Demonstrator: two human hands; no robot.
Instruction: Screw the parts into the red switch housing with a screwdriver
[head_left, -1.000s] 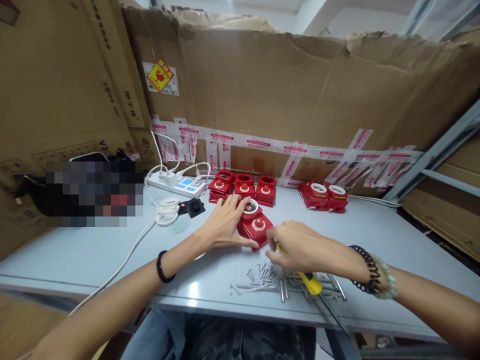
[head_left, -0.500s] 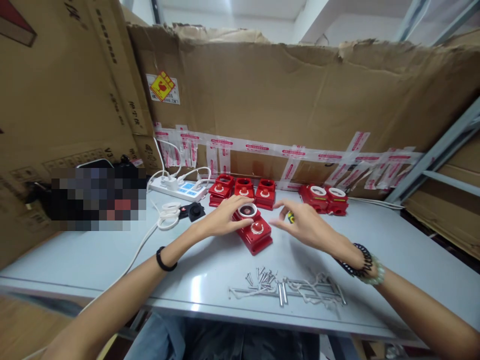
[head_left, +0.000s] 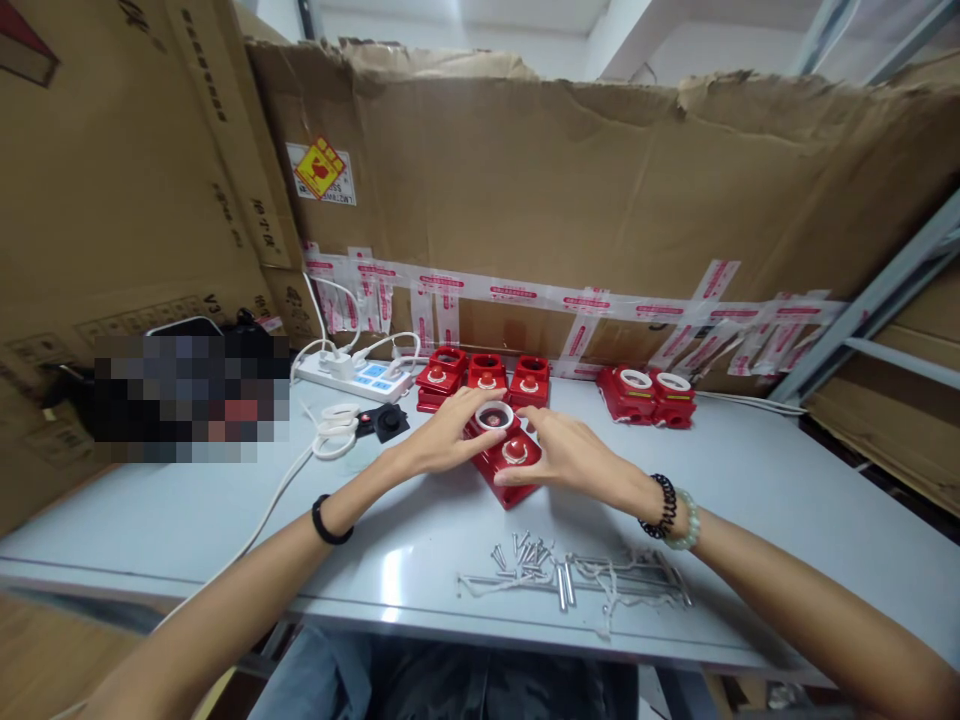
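A red box-shaped unit (head_left: pixel 517 492) lies on the table in front of me, with a white ring (head_left: pixel 494 417) around a dark round opening at its far end. A round red knob (head_left: pixel 515 450) stands nearer to me on its top. From the left, my left hand (head_left: pixel 457 432) grips the ring end, thumb along the ring's near side. My right hand (head_left: pixel 562 450) curves around the right side, its thumb over the near part and its fingers by the ring. Part of the unit is hidden under both hands.
Behind stand several similar red units (head_left: pixel 529 385), and two with white rings (head_left: pixel 673 396) are at right. Screws (head_left: pixel 531 552) and metal rods with string (head_left: pixel 566 585) lie near the front edge. A power strip (head_left: pixel 352 375) and white cable (head_left: pixel 335 432) are at left; cardboard (head_left: pixel 525 190) walls the back.
My right hand has moved left and closed onto the red unit. The small yellow-and-black thing seen at its palm is now out of sight. My left hand stays on the ring end.
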